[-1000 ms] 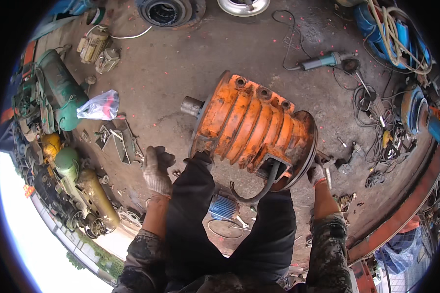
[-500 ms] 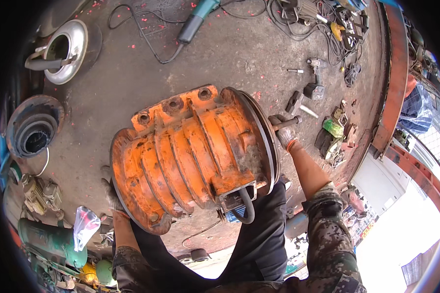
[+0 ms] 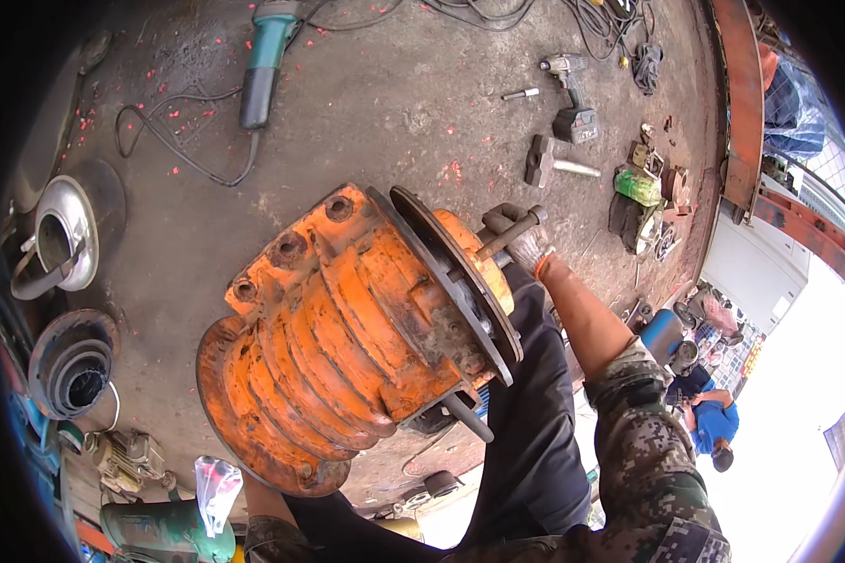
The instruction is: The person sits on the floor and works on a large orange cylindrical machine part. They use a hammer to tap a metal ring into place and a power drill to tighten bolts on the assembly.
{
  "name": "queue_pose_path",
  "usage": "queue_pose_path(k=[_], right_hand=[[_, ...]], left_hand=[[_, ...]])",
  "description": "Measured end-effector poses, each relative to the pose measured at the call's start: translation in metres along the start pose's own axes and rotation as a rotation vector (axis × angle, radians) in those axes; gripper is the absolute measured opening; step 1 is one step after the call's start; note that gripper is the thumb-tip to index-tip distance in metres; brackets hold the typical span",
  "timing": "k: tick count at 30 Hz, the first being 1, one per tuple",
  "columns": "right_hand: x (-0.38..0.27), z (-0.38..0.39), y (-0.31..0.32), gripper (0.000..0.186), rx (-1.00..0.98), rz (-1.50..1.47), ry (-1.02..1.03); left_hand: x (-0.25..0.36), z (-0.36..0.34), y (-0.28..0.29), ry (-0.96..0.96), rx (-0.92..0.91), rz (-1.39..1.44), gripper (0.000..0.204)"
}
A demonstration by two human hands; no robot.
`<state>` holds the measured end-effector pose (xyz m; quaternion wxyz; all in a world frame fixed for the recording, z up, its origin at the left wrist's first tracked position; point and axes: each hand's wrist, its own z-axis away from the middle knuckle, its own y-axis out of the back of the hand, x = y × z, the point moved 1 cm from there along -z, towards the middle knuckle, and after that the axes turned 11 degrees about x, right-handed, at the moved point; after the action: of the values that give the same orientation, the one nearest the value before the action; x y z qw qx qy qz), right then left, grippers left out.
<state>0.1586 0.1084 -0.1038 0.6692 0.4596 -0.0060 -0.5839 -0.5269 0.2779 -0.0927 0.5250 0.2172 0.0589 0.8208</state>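
Observation:
A large orange ribbed motor housing (image 3: 319,347), worn and rust-stained, lies tilted between my legs, with its right end higher in view. A dark round flange (image 3: 460,281) rims that end, and beyond it shows an orange end cover (image 3: 479,258). A long bolt (image 3: 512,233) sticks out there. My right hand (image 3: 526,239), in a pale dirty glove, has its fingers curled round the bolt close to the cover. My left forearm reaches under the housing's lower left end, which hides the left hand. A bent dark tube hangs at the housing's lower right.
An angle grinder (image 3: 261,70) with its cord lies at far left. A hammer (image 3: 540,161) and a cordless impact wrench (image 3: 573,98) lie beyond my right hand. Round metal parts (image 3: 73,366) stand at left, near a green cylinder (image 3: 160,527). A person in blue (image 3: 714,418) is at right.
The housing is tilted more steeply, and the orange cover behind the flange has come into view. My left hand has gone out of sight. My right hand stays at the bolt.

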Motion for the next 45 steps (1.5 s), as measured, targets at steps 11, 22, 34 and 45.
queue_pose_path(k=[11,22,34,45], right_hand=[[-0.042,0.004,0.004,0.053,0.175,-0.160,-0.317],[0.067,0.002,0.122,0.058,0.080,-0.119,-0.285],[0.220,-0.146,0.165,0.058,0.131,0.851,0.202],[0.240,-0.154,0.160,0.034,-0.041,0.731,0.203]], left_hand=[[0.016,0.083,0.010,-0.221,0.161,-0.087,0.063],[-0.049,0.373,-0.170,-1.045,0.018,-0.801,0.058],[-0.169,0.376,-0.379,-0.844,-0.093,-0.683,0.088],[-0.170,0.367,-0.376,-0.906,-0.163,-0.643,0.087]])
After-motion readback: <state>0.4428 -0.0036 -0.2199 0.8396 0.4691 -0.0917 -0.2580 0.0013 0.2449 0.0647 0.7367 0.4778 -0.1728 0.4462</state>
